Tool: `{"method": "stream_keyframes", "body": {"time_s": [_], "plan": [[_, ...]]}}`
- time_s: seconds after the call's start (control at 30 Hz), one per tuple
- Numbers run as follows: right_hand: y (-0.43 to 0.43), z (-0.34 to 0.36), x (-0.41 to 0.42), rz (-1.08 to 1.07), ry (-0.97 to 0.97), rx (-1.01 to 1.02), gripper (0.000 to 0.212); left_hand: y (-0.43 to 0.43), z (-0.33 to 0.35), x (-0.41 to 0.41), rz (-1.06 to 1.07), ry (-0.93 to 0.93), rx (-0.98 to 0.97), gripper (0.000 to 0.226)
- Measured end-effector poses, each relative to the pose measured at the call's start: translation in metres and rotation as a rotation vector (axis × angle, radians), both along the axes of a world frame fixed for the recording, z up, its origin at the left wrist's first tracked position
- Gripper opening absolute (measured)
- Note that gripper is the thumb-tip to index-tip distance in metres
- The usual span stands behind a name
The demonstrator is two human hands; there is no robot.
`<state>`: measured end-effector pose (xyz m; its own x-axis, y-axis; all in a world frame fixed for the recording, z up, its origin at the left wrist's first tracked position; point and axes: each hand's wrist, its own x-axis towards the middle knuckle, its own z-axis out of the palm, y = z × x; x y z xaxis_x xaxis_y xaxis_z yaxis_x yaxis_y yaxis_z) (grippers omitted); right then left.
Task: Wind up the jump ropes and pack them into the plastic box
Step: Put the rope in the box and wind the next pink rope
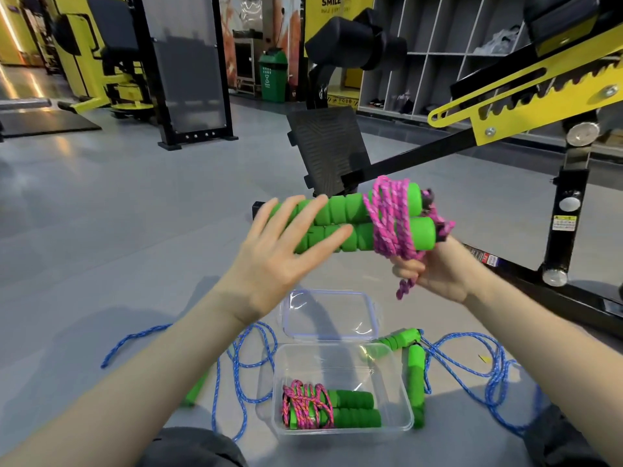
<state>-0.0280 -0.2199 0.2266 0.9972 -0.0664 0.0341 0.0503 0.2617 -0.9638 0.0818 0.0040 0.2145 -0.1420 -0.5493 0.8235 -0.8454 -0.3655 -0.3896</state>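
The pink rope [392, 220] is wound round its paired green handles, long axis running 9 to 3, held up above the floor. My right hand [435, 267] is clamped on the coil end; my left hand [286, 257] is spread flat against the handles. The box [340, 387] lies at 6, directly below, nearer the right hand, so I judge a straight drop.

A gym is showing here: yellow-and-black weight machines [101, 62] are standing across the grey rubber floor [135, 197], a padded roller [357, 42] is jutting from a notched yellow adjustment arm [526, 96], and grey cubby lockers [438, 55] holding shoes are lining the far wall, with a green bin [273, 75] sitting beside a doorway
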Motion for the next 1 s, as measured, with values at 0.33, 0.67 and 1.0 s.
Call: {"method": "stream_keyframes", "body": {"time_s": [0.33, 0.67, 1.0], "plan": [[0.033, -0.036, 0.005, -0.139, 0.191, -0.054, 0.023, -0.002, -0.032, 0.023, 0.213, 0.176, 0.041, 0.063], [0.054, -0.038, -0.012, -0.205, 0.293, -0.303, 0.027, 0.002, -0.049, 0.036, 0.401, 0.244, 0.198, 0.095], [0.068, -0.015, -0.033, -0.261, 0.145, -1.057, 0.034, 0.008, -0.054, 0.043, 0.508, 0.293, 0.319, 0.098]]}}
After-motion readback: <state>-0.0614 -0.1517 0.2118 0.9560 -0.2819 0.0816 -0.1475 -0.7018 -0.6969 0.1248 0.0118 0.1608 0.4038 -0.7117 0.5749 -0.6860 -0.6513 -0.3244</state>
